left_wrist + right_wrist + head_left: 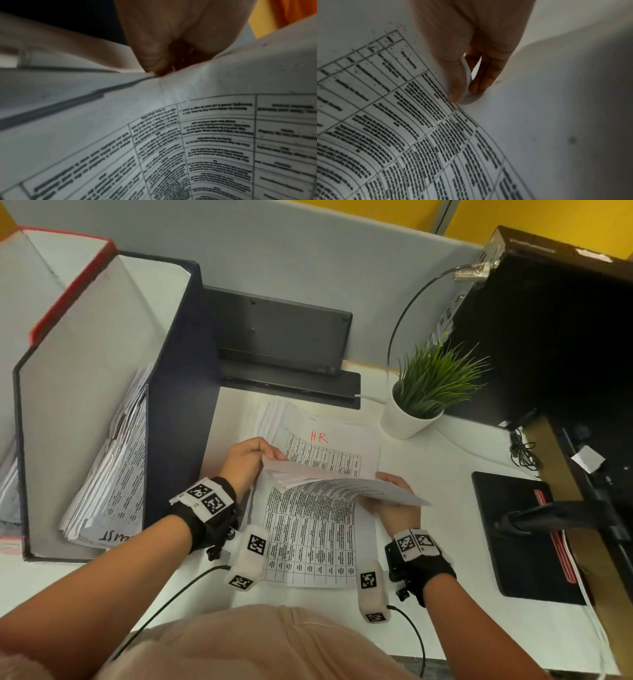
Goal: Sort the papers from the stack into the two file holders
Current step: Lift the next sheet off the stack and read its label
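A stack of printed papers (329,453) lies on the white desk, and the sheet showing at its far end is marked "H.R" in red. My left hand (270,455) grips the left edge of a lifted bundle of sheets (346,487); the left wrist view shows its fingers (154,54) pinching the paper (205,135). My right hand (385,489) holds the bundle's right edge, with thumb and fingers (453,81) pinching the sheets (402,135). A page with a printed table (308,539) shows below the bundle. The dark blue file holder (178,392) at left holds papers (113,481). A red-rimmed holder (68,285) stands beyond it.
A potted plant (421,395) stands right of the stack. A black device on a stand (281,337) sits behind it. A black computer tower (555,337) and a black pad with a red stripe (520,539) fill the right side. Cables (520,450) trail there.
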### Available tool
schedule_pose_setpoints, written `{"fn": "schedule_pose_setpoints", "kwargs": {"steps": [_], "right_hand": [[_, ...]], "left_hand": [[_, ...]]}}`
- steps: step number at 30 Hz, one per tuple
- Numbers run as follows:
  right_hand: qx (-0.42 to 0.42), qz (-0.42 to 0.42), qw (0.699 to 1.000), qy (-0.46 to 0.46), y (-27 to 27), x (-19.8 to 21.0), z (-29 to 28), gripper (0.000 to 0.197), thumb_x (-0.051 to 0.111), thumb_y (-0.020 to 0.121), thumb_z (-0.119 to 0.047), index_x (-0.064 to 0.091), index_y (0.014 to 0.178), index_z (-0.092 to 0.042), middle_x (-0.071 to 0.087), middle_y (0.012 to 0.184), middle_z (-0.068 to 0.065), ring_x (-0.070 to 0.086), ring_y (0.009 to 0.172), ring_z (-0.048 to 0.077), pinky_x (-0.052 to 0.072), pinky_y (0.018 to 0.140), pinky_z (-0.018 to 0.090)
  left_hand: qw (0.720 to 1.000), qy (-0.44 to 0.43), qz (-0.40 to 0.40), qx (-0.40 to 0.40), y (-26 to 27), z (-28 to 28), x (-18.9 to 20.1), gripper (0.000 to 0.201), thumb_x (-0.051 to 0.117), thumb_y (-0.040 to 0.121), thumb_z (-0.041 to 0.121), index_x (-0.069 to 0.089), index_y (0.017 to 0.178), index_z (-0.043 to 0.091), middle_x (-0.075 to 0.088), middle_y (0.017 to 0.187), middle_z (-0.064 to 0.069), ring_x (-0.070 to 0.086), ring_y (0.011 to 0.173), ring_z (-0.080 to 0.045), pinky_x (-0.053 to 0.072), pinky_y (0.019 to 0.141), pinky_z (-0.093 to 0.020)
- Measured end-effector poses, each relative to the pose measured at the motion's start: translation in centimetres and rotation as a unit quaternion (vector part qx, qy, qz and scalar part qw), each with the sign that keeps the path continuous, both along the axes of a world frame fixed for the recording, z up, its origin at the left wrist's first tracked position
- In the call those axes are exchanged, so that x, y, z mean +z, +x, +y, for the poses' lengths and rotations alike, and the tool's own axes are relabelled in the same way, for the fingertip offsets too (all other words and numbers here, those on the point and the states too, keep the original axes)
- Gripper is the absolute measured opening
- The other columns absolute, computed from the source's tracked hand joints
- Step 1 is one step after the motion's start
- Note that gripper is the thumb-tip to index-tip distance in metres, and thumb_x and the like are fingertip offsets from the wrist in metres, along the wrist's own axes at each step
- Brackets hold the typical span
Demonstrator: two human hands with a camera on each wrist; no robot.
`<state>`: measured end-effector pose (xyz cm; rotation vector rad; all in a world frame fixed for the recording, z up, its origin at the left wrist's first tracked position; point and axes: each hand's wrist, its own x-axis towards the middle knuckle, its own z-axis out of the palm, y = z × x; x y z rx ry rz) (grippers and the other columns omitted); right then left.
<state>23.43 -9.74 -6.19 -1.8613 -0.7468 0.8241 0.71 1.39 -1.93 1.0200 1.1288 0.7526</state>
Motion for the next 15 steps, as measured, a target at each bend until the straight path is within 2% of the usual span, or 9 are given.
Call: {"fn": "schedule_pose_setpoints", "kwargs": {"steps": [2,4,6,7,9,10,12,14,15], "right_hand": [[0.008,-0.025,0.999,-0.035,0.0,0.0,-0.1,0.032,0.077,0.072,-0.005,0.063,0.101,-0.003,0.063,0.090,0.001,0.057,0.075,0.008,0.037,0.056,-0.004],[-0.022,-0.005,0.999,-0.032,-0.1,0.0,-0.2,0.021,0.078,0.073,-0.014,0.063,0.086,-0.006,0.063,0.081,0.003,0.056,0.069,0.012,0.042,0.059,0.010],[-0.038,-0.016,0.998,-0.045,-0.4,0.2,0.0,0.022,0.074,0.077,-0.027,0.058,0.076,-0.011,0.059,0.078,0.007,0.055,0.070,0.019,0.043,0.063,0.025],[-0.037,-0.020,0.998,-0.045,-0.6,0.4,0.2,0.021,0.070,0.081,-0.031,0.061,0.083,-0.012,0.060,0.088,0.011,0.058,0.079,0.022,0.046,0.071,0.029],[-0.058,0.011,0.998,-0.009,-1.1,1.0,0.7,0.032,0.062,0.088,-0.030,0.061,0.112,-0.010,0.062,0.113,0.012,0.059,0.101,0.023,0.047,0.090,0.032],[-0.072,0.023,0.997,0.011,-1.3,1.4,0.9,0.036,0.059,0.090,-0.029,0.057,0.120,-0.009,0.062,0.118,0.010,0.058,0.105,0.021,0.044,0.092,0.030],[-0.084,0.018,0.996,0.038,-1.8,2.1,1.4,0.037,0.055,0.092,-0.025,0.054,0.125,-0.008,0.061,0.121,0.010,0.056,0.105,0.018,0.042,0.087,0.025],[-0.092,0.016,0.993,0.067,-2.1,2.7,1.8,0.033,0.054,0.093,-0.022,0.054,0.123,-0.007,0.061,0.118,0.009,0.056,0.102,0.016,0.042,0.083,0.022],[-0.096,0.014,0.992,0.082,-2.2,3.2,1.9,0.031,0.055,0.093,-0.020,0.054,0.121,-0.008,0.062,0.114,0.007,0.057,0.102,0.016,0.043,0.079,0.019]], "left_hand": [[1.000,-0.001,0.021,-0.013,0.1,0.3,0.1,0.034,0.036,0.082,-0.009,0.055,0.059,0.009,0.063,0.080,-0.011,0.057,0.085,-0.031,0.046,0.078,-0.042],[0.999,-0.017,0.028,-0.011,0.2,0.7,0.1,0.027,0.040,0.089,0.006,0.062,0.074,0.010,0.064,0.085,-0.009,0.058,0.080,-0.028,0.048,0.072,-0.033],[0.998,-0.065,0.005,-0.010,0.5,0.9,0.2,0.029,0.039,0.096,0.030,0.063,0.093,0.012,0.065,0.091,-0.008,0.060,0.082,-0.026,0.049,0.080,-0.037],[0.997,-0.079,-0.007,-0.016,0.7,1.0,0.2,0.035,0.038,0.096,0.041,0.062,0.095,0.016,0.067,0.091,-0.005,0.062,0.083,-0.023,0.050,0.081,-0.038],[0.997,-0.063,0.010,-0.042,1.0,0.8,0.3,0.037,0.040,0.091,0.054,0.063,0.092,0.026,0.070,0.088,0.003,0.066,0.082,-0.014,0.050,0.070,-0.029],[0.996,-0.027,0.042,-0.067,1.1,0.5,0.4,0.030,0.046,0.089,0.053,0.062,0.091,0.029,0.070,0.089,0.007,0.065,0.081,-0.008,0.048,0.066,-0.023],[0.981,0.057,0.122,-0.139,1.1,-0.1,0.2,0.017,0.059,0.088,0.034,0.058,0.103,0.025,0.067,0.103,0.007,0.062,0.085,-0.002,0.049,0.067,-0.017],[0.961,0.124,0.175,-0.175,1.2,-0.5,0.0,0.032,0.060,0.088,0.014,0.053,0.120,0.014,0.063,0.117,-0.002,0.062,0.095,-0.009,0.050,0.079,-0.021],[0.957,0.149,0.184,-0.171,1.3,-0.6,0.3,0.035,0.058,0.089,0.010,0.052,0.124,0.011,0.062,0.119,-0.003,0.060,0.100,-0.011,0.049,0.085,-0.024]]}}
